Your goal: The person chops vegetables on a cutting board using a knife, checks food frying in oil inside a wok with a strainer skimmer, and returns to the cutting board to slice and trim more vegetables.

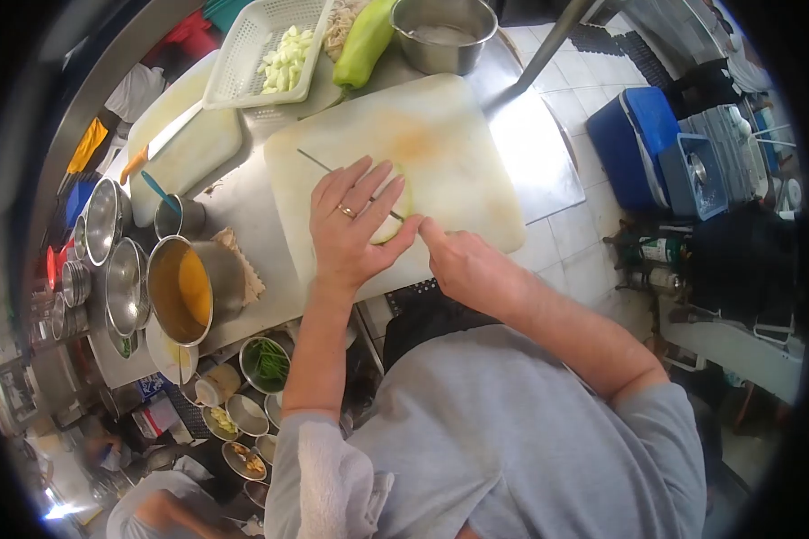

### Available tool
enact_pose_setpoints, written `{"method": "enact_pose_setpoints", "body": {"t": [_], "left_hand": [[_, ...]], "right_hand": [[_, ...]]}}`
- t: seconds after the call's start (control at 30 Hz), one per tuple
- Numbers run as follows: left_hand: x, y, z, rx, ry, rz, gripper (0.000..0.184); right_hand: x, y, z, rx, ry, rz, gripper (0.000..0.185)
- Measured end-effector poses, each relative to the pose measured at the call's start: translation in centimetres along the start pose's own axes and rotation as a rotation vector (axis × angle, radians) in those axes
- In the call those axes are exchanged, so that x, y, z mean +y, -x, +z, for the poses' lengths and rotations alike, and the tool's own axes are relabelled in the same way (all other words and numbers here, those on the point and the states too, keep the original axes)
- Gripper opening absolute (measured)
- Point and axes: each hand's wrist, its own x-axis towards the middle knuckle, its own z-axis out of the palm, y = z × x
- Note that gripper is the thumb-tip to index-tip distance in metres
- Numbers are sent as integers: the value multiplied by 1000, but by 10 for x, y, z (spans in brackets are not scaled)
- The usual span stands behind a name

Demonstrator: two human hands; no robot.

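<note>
My left hand point(360, 220) lies flat, fingers stretched out, on top of a pale green vegetable piece point(407, 191) on the white cutting board point(463, 135). Most of that piece is hidden beneath the palm, so its kind is unclear. Closed around a knife's handle, my right hand point(467, 269) is just right of it. The thin blade of the knife point(314, 160) runs edge-on under my left fingers, its tip showing beyond them. The handle is covered by my right fist.
Behind the board are a basket point(216, 94) with chopped pale green pieces, a long green pepper point(365, 40) and a metal pot point(445, 54). An orange-handled knife point(166, 135) lies on another board at left. Nearby stands a pot point(166, 296) of orange liquid.
</note>
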Motion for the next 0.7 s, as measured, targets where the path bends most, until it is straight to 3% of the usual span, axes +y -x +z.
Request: {"method": "enact_pose_setpoints", "body": {"t": [0.27,0.47,0.7], "left_hand": [[7,-1,-2,8,-19,-26,43],[6,-4,-3,-6,-32,-40,43],[-1,-6,2,-16,-46,-24,42]], "right_hand": [[20,-12,26,-89,-75,120,33],[37,-21,43,-57,0,-16,24],[13,-16,-27,-275,-6,90,22]]}}
